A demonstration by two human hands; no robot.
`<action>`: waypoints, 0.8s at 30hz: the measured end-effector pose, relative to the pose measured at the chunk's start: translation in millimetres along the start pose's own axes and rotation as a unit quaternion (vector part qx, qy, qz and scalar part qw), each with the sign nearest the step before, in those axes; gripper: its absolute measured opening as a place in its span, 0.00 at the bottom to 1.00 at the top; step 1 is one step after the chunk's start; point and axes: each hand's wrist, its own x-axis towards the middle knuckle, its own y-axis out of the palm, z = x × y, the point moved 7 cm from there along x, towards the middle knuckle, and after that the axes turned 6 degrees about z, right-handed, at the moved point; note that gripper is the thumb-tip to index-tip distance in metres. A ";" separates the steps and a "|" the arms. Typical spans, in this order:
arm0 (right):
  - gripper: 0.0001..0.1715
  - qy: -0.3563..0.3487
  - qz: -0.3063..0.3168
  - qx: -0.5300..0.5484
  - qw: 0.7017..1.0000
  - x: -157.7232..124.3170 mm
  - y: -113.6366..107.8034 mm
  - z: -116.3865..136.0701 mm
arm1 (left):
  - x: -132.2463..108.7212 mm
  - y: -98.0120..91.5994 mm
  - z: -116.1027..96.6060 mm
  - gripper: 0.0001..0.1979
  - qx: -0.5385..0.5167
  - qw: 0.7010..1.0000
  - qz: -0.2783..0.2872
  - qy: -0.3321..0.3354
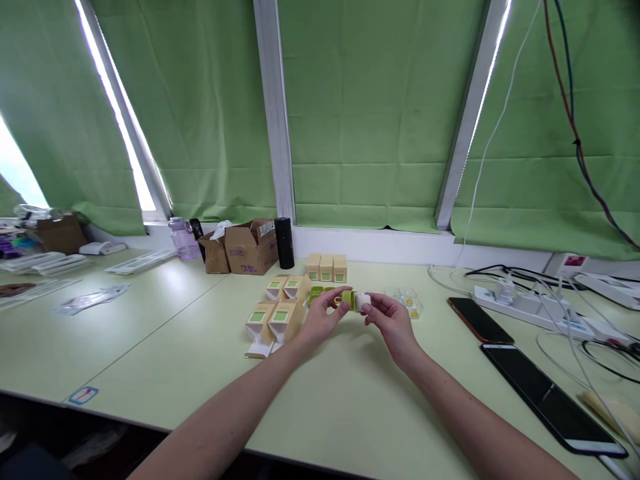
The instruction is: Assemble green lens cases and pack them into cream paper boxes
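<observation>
Both hands meet above the middle of the pale green desk (200,380), well back from its near edge. Left-hand fingers and thumb pinch a small bright-green piece with a ring-like end (349,300); the right hand (395,327) grips a small rounded white piece (363,303) against it. Whether the two are joined, I cannot tell.

Close to the left hand (323,317) stand four cream cardboard boxes with green labels (287,310), white flaps facing the near edge. More small green pieces (316,292) sit just behind that hand, and three similar cream boxes (327,268) line up near the far edge. Clear plastic cups with yellow spots (411,305) lie beyond the right hand.

Pinched by fingertips alone, either piece could slip and roll toward the near edge; a careless left forearm might topple the nearest boxes, and pushing the pieces together crookedly could jam them.
</observation>
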 end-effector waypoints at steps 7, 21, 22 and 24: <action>0.23 -0.001 0.011 -0.015 1.000 -0.3 4.3 2.7 | -2.1 2.9 -3.8 0.24 0.039 0.999 0.006 0.002; 0.26 0.007 0.028 -0.022 0.999 -2.0 7.6 2.9 | -6.4 7.1 -12.2 0.25 0.125 0.992 0.009 -0.008; 0.26 0.006 0.030 -0.022 0.999 -2.5 8.3 3.1 | -6.6 7.2 -11.8 0.25 0.123 0.992 0.007 -0.006; 0.28 0.002 0.029 -0.022 0.999 -3.8 9.3 3.7 | -6.8 7.1 -10.4 0.25 0.115 0.993 0.002 -0.002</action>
